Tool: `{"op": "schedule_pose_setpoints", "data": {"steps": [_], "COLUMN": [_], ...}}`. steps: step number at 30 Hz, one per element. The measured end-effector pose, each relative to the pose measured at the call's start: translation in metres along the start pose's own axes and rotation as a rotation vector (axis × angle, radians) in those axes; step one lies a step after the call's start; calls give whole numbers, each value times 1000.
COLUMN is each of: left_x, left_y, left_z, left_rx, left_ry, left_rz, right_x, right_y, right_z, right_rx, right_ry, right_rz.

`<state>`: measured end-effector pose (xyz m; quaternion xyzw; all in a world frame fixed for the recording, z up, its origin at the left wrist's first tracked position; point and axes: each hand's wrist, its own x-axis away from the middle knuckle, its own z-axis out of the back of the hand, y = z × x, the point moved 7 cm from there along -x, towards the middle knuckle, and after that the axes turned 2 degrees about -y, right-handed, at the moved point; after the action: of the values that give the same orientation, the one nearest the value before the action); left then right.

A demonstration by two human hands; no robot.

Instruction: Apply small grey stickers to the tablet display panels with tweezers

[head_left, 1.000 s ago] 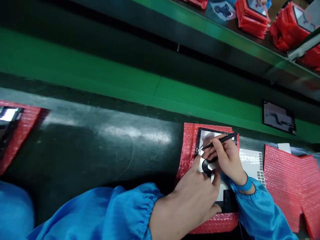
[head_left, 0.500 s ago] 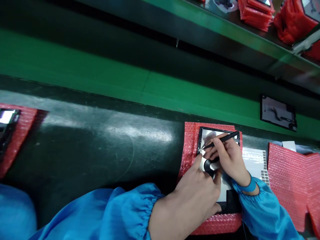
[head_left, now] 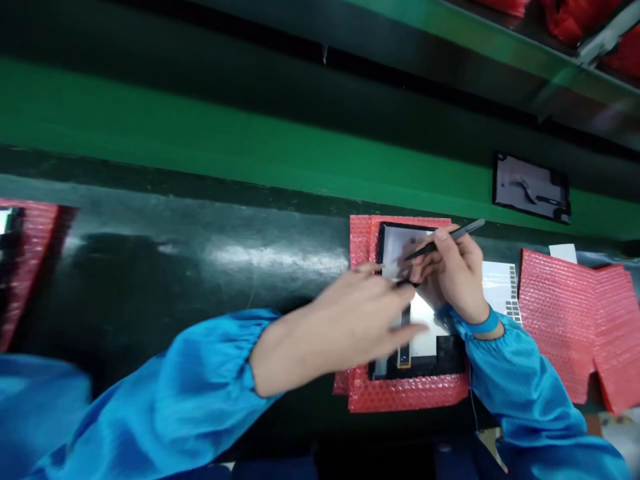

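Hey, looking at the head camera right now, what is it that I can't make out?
All in the head view:
Device panel: its middle is hidden by the left hand and right hand.
Left hand: blurred, so fingertip contact with the panel is unclear.
Dark pen-shaped tool: tip too small to tell whether it touches.
Far-left device: cut off by the left edge.
Red packs: cut off by the top edge.

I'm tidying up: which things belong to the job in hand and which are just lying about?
In use:
slim black pointed tool, in the right hand
flat black-framed panel, below the left hand
red bubble wrap beneath that panel

Probably lying about:
red bubble-wrap sheets, far right
separate black-rimmed grey panel
white sheet with grey squares, role unclear
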<state>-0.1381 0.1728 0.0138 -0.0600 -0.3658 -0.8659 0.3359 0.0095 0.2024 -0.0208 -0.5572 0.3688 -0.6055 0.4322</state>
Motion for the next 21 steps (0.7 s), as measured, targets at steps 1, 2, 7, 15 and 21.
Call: {"op": "schedule_pose_setpoints", "data": {"steps": [1, 2, 7, 15, 21], "left_x": [4, 10, 27, 26, 25], "left_y": [-13, -27, -55, -62, -53], "left_z": [6, 10, -9, -31, -32], "left_rx": [-14, -31, 202, 408, 654], "left_ry": [13, 33, 117, 303, 496], "left_rz": [135, 274, 408, 461, 308], "right_x": [5, 12, 59, 89, 97], "right_y": [-8, -15, -17, 35, 36], "right_z": [11, 25, 106, 145, 148], "right_rx": [-12, -11, 219, 980, 1188], "right_ry": [30, 58, 180, 338, 478], "right_rz": [35, 71, 30, 108, 172]}}
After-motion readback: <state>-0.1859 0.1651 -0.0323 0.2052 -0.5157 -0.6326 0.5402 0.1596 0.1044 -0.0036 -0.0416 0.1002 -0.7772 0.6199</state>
